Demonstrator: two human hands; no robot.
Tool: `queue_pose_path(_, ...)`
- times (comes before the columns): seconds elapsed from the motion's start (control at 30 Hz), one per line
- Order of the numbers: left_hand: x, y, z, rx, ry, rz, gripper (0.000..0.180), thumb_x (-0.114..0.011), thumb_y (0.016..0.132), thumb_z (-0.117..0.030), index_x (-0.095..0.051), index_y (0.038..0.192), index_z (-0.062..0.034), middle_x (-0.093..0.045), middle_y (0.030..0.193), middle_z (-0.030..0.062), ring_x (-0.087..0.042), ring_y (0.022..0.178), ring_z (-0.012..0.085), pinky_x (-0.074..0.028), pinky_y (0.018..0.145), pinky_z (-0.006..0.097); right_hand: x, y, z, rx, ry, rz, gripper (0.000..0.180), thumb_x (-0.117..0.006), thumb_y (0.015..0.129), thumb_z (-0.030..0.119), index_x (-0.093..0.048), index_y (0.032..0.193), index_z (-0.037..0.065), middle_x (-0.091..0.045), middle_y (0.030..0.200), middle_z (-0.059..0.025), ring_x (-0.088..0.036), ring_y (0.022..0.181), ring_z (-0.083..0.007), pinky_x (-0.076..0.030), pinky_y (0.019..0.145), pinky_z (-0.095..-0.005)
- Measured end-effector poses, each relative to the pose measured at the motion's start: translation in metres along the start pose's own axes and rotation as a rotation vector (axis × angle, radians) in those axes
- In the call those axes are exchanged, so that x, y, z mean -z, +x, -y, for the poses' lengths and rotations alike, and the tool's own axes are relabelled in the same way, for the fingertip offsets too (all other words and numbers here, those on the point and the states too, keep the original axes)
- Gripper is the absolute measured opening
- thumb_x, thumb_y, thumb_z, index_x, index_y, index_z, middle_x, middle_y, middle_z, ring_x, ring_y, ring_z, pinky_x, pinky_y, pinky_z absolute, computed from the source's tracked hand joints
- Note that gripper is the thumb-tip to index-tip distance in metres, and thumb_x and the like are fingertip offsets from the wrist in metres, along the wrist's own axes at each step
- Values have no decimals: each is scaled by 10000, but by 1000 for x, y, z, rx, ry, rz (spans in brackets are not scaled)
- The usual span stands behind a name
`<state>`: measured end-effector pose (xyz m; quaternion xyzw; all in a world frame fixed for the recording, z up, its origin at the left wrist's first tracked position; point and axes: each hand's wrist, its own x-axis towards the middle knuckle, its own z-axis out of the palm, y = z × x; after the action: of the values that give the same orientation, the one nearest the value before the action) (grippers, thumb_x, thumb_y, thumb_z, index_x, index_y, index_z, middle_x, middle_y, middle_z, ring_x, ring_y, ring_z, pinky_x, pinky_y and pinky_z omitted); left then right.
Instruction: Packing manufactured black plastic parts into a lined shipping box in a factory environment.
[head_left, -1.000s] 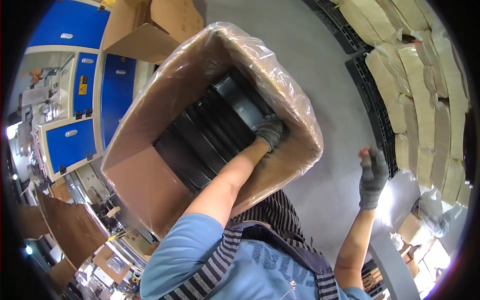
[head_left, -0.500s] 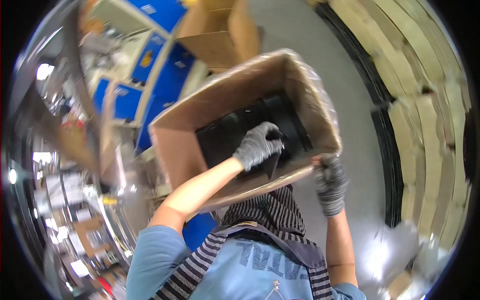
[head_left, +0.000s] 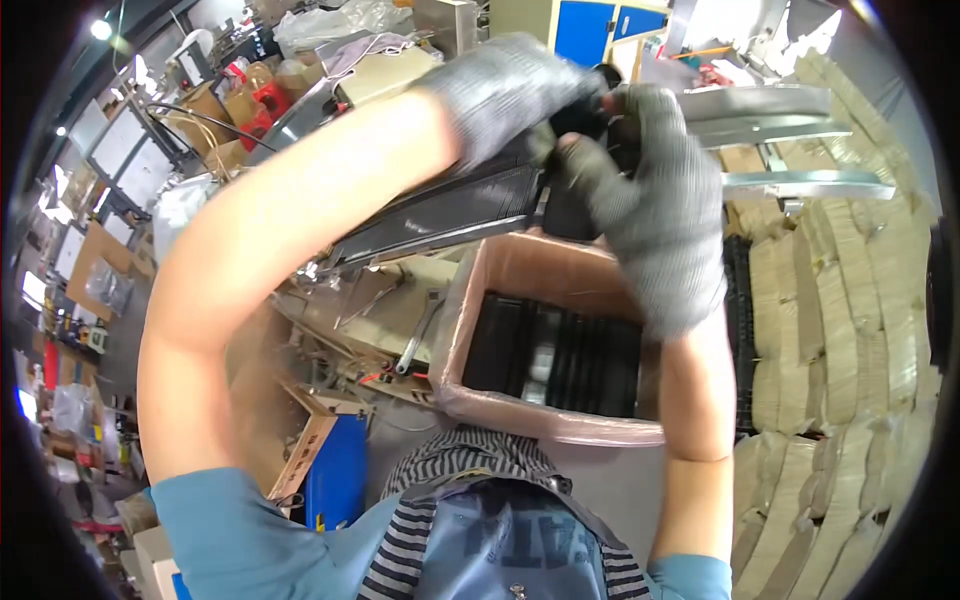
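My left hand, in a grey knitted glove, is raised at the top of the view, its fingers closed on a dark part whose kind I cannot make out. My gloved right hand meets it from the right, thumb and fingers bent around the same part; motion smears both hands. Below and behind them stretches a long black panel, partly covered by my left arm. Under my hands stands an open cardboard carton wrapped in clear film. Several black strip-like pieces lie side by side in it.
Silvery metal bars jut out to the right of my hands. Stacks of pale wrapped boards line the right side. A wrench lies on the cluttered bench at left of the carton. A blue cabinet stands near my left elbow.
My left hand has come up out of the carton, and my right hand has left its rim. Both are now together higher up, at the dark part. The view has swung toward the bench.
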<state>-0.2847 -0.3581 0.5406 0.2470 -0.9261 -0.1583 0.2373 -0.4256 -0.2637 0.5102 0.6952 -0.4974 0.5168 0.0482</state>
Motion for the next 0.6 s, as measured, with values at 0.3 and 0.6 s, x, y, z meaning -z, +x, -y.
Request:
queue_pose_path(0.3, -36, 82, 6, 102, 188, 299, 191, -712, 729, -161, -673, 835, -8, -665, 759, 115, -632, 669, 165, -520, 647, 295, -3, 75, -109, -328, -655, 617, 225, -595, 751, 189, -663, 860, 5, -625, 902, -244, -613, 878, -365, -486, 804, -386)
queue_pose_path(0.6, -96, 71, 118, 274, 327, 29, 226, -685, 638, -232, -693, 785, -60, -638, 774, 196, -635, 762, 325, -505, 688, 394, -64, 64, -79, -563, -596, 871, 232, -587, 749, 155, -670, 903, 3, -647, 909, -204, -632, 855, -345, -504, 736, -395)
